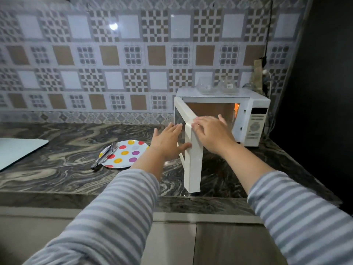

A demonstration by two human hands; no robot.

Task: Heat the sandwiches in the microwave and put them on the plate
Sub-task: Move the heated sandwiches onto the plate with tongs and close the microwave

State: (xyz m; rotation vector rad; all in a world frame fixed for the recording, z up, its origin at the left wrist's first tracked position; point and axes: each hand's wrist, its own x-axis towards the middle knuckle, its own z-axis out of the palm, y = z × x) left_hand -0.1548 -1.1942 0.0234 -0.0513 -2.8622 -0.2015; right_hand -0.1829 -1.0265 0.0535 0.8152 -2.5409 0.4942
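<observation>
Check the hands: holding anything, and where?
Both touch the microwave door: left hand on its outer face, thumb at the free edge; right hand over the top corner.

The dark swirl-veined stone countertop (57,150) carries a white microwave (254,119) at its right rear with the door swung open, a polka-dot plate (126,155) left of it with cutlery (104,155) across its left rim, and a pale board (17,150) at far left
</observation>
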